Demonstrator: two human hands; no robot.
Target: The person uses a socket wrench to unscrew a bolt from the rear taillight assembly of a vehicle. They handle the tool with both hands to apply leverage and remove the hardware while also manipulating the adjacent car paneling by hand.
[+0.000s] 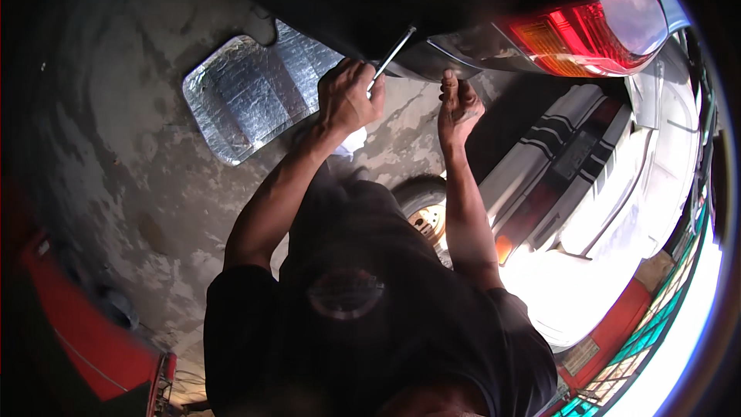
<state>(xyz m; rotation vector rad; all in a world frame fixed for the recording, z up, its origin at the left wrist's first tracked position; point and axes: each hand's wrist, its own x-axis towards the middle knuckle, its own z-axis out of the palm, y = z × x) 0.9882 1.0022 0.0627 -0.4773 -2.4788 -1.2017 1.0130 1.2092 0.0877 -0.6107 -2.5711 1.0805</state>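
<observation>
**Metal rod (pixel 394 56) at the dark car panel (pixel 363 15)**

Your left hand (pixel 351 99) grips its near end. Your right hand (pixel 461 108) sits curled near the panel's lower edge; I cannot tell whether it holds anything.

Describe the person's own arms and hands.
The left hand and right hand are ungloved. Both forearms are bare, with no watch visible. Short black sleeves belong to a black shirt with a faint oval mark in front.
</observation>
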